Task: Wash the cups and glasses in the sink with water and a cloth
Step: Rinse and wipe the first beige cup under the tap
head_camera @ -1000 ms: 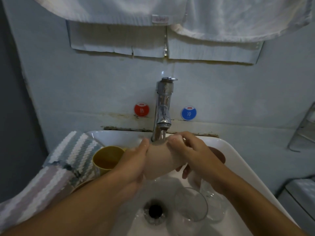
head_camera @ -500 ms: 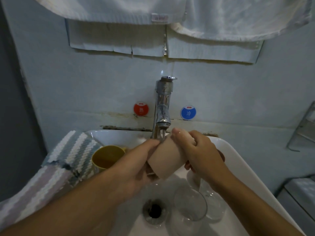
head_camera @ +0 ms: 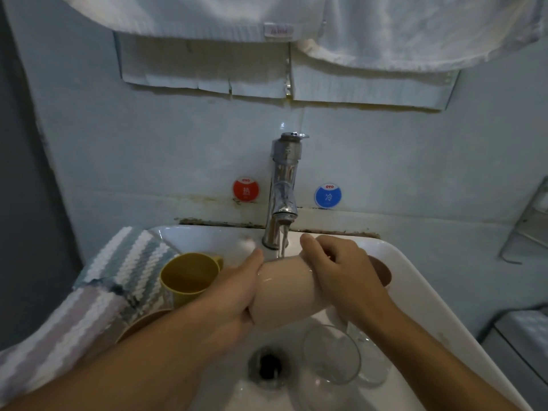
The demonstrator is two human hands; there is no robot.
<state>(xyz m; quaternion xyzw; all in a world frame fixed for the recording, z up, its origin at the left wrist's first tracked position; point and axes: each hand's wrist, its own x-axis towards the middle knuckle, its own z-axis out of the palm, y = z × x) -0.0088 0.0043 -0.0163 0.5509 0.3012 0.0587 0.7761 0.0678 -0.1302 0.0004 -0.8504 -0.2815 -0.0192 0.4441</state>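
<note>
From the head view we see a pale pink cup held on its side over the white sink, right under the chrome faucet, whose thin stream of water lands on the cup's upper wall. Our left hand has its grip wrapped round one end of the cup, thumb on top; our right hand has its grip curled over the other end, fingers bent across the cup's wall. Left of the cup, a yellow mug stands upright at the sink's left edge, just beside a striped cloth draped over that edge. A brown cup shows partly behind the right hand. Below the pink cup, near the drain, a clear glass lies in the basin with a second glass touching it on the right. On the wall behind the faucet sit a red sticker and a blue sticker, and white towels hang above
</note>
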